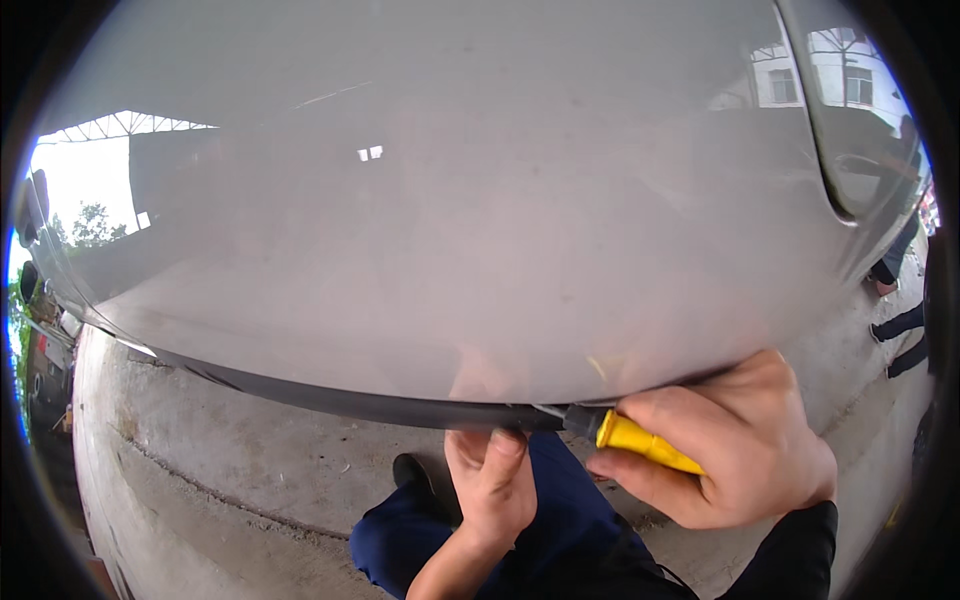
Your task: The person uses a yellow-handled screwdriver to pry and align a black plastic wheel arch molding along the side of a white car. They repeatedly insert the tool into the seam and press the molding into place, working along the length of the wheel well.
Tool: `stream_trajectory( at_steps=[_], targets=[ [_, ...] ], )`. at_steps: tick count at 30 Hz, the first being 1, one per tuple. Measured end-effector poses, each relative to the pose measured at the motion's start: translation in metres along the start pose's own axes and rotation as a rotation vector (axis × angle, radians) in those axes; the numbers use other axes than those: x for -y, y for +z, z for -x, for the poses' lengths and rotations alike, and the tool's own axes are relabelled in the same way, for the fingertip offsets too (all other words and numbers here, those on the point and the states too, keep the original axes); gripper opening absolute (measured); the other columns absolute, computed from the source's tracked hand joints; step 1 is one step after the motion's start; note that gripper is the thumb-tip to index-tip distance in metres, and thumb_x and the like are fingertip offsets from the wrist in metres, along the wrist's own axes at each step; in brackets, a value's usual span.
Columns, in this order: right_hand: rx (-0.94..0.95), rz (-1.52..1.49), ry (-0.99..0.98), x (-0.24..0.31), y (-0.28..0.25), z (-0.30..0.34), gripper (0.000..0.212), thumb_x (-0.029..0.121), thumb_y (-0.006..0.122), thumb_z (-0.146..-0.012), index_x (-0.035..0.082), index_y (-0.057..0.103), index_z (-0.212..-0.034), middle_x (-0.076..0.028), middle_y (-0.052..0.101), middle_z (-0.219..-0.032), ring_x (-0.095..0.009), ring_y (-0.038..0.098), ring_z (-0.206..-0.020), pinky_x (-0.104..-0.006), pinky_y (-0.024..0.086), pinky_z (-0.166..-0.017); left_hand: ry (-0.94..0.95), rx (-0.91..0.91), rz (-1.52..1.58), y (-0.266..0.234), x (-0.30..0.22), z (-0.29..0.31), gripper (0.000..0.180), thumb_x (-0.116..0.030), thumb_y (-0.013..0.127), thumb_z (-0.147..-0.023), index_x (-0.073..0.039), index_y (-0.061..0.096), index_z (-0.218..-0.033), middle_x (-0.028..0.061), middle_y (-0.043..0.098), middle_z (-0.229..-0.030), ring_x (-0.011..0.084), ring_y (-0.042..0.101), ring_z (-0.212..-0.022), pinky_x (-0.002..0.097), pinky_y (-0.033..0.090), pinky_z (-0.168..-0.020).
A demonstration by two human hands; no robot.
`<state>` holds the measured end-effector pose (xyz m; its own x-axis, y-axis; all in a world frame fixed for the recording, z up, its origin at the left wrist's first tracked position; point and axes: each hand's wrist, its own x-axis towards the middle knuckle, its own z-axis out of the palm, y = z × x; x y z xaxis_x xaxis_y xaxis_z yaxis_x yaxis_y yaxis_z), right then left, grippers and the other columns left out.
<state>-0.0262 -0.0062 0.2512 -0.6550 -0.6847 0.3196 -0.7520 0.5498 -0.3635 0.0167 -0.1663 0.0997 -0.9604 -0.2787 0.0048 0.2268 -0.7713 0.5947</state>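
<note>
A glossy grey car body panel (420, 230) fills most of the view, with a black trim strip (330, 400) running along its lower edge. In my right hand (740, 435) is a screwdriver (645, 443) with a yellow and black handle. Its thin metal shaft points left and meets the line between strip and panel. My left hand (492, 490) grips the strip from below, just left of the screwdriver tip. The thumb lies against the strip's lower edge, and the ends of the other fingers are hidden behind it.
My blue-trousered knee (385, 540) and dark shoe (418, 478) are below the strip, above a concrete floor (250, 500) with a long crack. A person's dark-clothed legs (905, 335) stand at the far right. The panel reflects a building and roof frame.
</note>
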Motion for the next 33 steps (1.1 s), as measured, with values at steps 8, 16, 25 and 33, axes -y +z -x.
stream_trajectory(
  at_steps=[8, 16, 25, 33],
  targets=[
    [-0.098, 0.047, -0.106, -0.005, 0.008, 0.003, 0.031, 0.016, 0.082, -0.075, -0.003, 0.065, -0.093, -0.011, 0.070, -0.078, -0.026, 0.067, -0.063, -0.0333, 0.050, -0.065, 0.048, 0.043, 0.015, -0.002, 0.005, -0.006, 0.054, -0.025, 0.078, -0.089, -0.004, 0.051, -0.131, 0.0050, 0.059, -0.122, 0.0192, 0.056, -0.116, 0.0365, 0.041, -0.102],
    [-0.267, 0.120, -0.186, -0.006, 0.028, 0.013, 0.025, 0.016, 0.079, -0.079, 0.002, 0.059, -0.086, 0.001, 0.052, -0.054, -0.014, 0.051, -0.042, -0.0269, 0.040, -0.042, 0.060, 0.138, -0.111, -0.015, 0.011, -0.006, 0.056, -0.038, 0.062, -0.098, -0.004, 0.044, -0.139, 0.0078, 0.056, -0.134, 0.0233, 0.055, -0.122, 0.0395, 0.044, -0.103],
    [-0.084, 0.129, -0.148, 0.002, 0.006, -0.007, 0.032, 0.018, 0.079, -0.079, -0.005, 0.061, -0.092, -0.009, 0.064, -0.064, -0.021, 0.062, -0.050, -0.0311, 0.050, -0.055, 0.057, 0.049, -0.029, -0.009, 0.004, -0.010, 0.050, -0.021, 0.078, -0.088, -0.005, 0.053, -0.128, 0.0048, 0.061, -0.121, 0.0199, 0.056, -0.114, 0.0367, 0.041, -0.100],
    [-0.192, 0.176, -0.141, 0.006, 0.025, 0.004, 0.038, 0.023, 0.079, -0.078, -0.007, 0.063, -0.095, -0.007, 0.063, -0.062, -0.015, 0.057, -0.041, -0.0251, 0.042, -0.044, 0.019, 0.007, -0.063, -0.016, 0.007, -0.007, 0.054, -0.024, 0.080, -0.085, -0.005, 0.053, -0.128, 0.0056, 0.061, -0.122, 0.0214, 0.056, -0.116, 0.0394, 0.038, -0.104]
  ],
)
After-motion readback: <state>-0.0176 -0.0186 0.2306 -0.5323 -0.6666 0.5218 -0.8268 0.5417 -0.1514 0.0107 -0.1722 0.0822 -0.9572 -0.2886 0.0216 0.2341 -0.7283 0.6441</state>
